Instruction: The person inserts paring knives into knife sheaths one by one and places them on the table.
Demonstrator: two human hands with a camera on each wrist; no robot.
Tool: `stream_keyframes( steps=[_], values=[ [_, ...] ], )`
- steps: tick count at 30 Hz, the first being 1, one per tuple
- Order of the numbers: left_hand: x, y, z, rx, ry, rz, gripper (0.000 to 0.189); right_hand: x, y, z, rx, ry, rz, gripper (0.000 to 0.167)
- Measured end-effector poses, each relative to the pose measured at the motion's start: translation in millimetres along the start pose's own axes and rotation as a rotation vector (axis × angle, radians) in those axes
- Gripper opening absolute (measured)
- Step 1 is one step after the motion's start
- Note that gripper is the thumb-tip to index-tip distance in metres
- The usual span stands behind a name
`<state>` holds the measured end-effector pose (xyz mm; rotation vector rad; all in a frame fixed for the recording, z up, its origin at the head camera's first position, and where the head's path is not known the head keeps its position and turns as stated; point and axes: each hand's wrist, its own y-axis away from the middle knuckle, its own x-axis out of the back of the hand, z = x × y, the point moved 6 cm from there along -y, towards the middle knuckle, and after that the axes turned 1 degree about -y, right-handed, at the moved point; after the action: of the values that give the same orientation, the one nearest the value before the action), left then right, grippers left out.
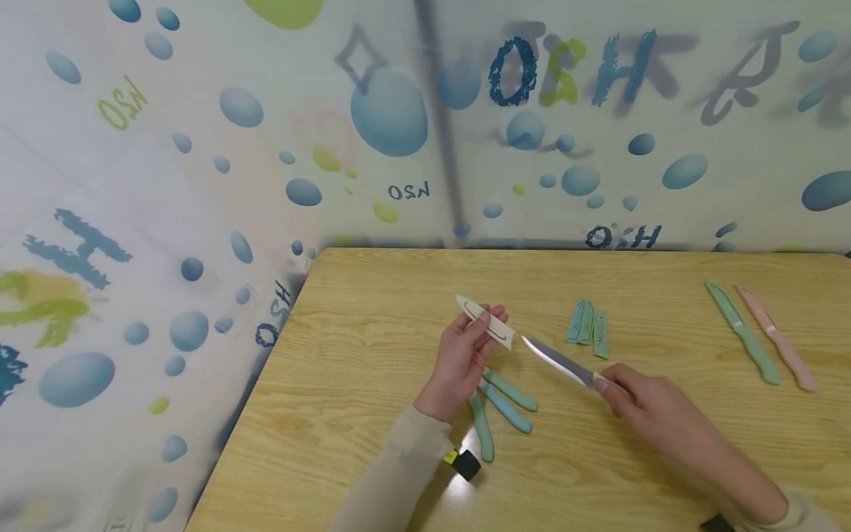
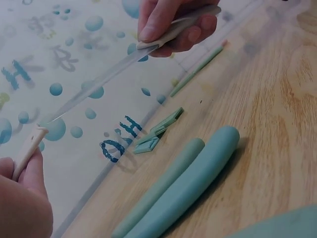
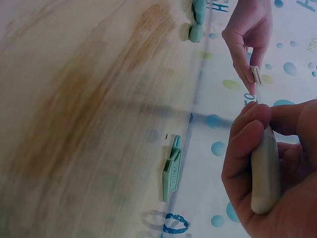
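My left hand [image 1: 462,358] holds a cream knife sheath [image 1: 488,323], its open end turned toward the right. In my right hand [image 1: 654,410] is a knife [image 1: 561,362] gripped by its cream handle [image 3: 265,173]. The bare blade slants up to the left, and its tip is right at the mouth of the sheath. Beneath my left hand lie two green-handled knives [image 1: 510,390] and a blue-handled knife [image 1: 507,408], their blade ends hidden by the hand. The left wrist view shows the blade [image 2: 99,87] reaching toward the sheath [image 2: 30,148].
Small blue and green sheaths [image 1: 586,325] lie together mid-table. Farther right, a green sheathed knife [image 1: 743,332] and a pink sheathed knife [image 1: 776,338] lie side by side. A patterned curtain [image 1: 399,207] hangs behind the wooden table [image 1: 359,295] and along its left side.
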<state>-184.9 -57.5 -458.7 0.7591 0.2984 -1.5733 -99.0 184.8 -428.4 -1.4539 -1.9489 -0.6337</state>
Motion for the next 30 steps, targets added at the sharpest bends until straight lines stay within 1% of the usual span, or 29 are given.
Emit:
stream_keyframes(
  steps=[7,13,18,24,26,30],
  values=[
    [-0.4,0.0,-0.9,0.002,0.023,-0.009,0.041,-4.4,0.4,-0.3,-0.013,-0.006,-0.009,0.023],
    [-1.6,0.0,-1.5,-0.009,0.02,-0.011,0.034,-5.8,0.9,-0.5,-0.033,-0.015,-0.021,0.025],
    [-1.6,0.6,-3.0,-0.003,0.027,-0.01,0.036,-6.6,1.1,-0.2,-0.035,-0.013,-0.023,0.025],
    [-1.4,0.8,-4.6,-0.012,0.009,-0.018,0.035,-8.5,-0.1,0.0,-0.047,0.002,-0.041,0.024],
    [-1.9,0.8,-5.1,-0.018,0.006,-0.021,0.031,-8.6,-0.6,-0.6,-0.048,0.007,-0.044,0.024],
    [-4.5,1.8,-5.8,-0.027,0.005,-0.029,0.014,-9.0,-1.6,-2.3,-0.042,0.016,-0.055,0.025]
  ],
)
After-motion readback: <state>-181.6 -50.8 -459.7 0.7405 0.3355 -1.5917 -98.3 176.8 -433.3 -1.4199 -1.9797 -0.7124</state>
